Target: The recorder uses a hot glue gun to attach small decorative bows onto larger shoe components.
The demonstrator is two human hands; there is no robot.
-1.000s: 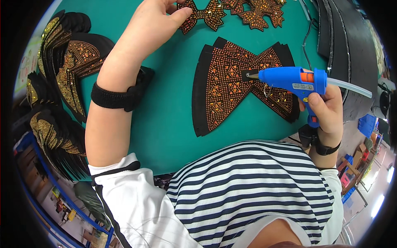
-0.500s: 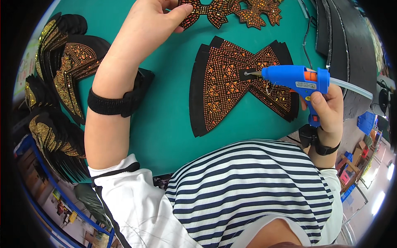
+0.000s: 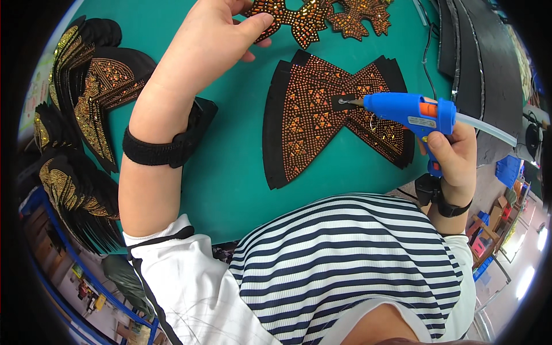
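Green, smooth worktop (image 3: 230,210). Right hand (image 3: 451,150) wrapped round blue plastic glue gun (image 3: 397,109), label (image 3: 421,121) illegible; nozzle (image 3: 355,102) at middle of big studded bow (image 3: 313,126), mid-worktop. Left hand (image 3: 215,37) pinches small beaded bow (image 3: 303,27), far side.

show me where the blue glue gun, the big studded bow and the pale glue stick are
Blue glue gun (image 3: 402,107): head view, on its body
Big studded bow (image 3: 313,121): head view, on its left wing
Pale glue stick (image 3: 489,129): head view, on the length sticking out behind
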